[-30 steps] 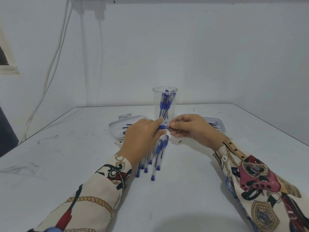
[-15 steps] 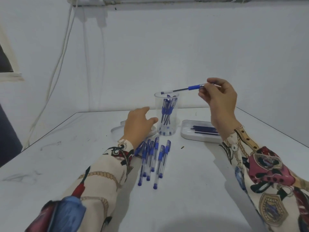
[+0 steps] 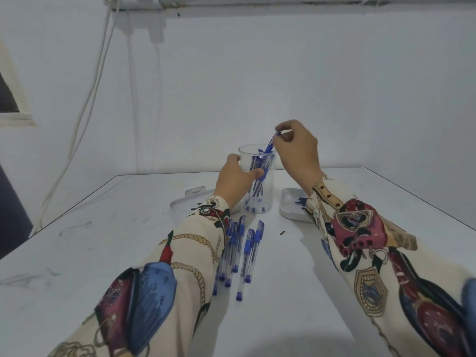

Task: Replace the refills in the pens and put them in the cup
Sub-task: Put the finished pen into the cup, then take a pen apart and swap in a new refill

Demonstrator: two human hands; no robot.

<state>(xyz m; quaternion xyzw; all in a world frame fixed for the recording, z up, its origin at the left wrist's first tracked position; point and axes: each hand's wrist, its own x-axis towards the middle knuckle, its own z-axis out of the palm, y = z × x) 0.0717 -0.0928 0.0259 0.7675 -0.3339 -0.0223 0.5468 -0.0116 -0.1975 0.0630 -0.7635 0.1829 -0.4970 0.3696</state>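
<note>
Since half a second ago my right hand (image 3: 298, 148) has lowered the pen (image 3: 270, 145), pinched by its top, into the cup (image 3: 257, 181); my left hand (image 3: 235, 180) grips the light, tippable cup.

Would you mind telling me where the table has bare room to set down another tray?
Bare: the left side of the table, left of the left tray, and the near right beyond the right sleeve. Crowded: the middle, where the cup stands between the trays, right tray, above the loose pens.

blue pen (image 3: 269, 147) tilted into clear cup (image 3: 268, 199)
</note>
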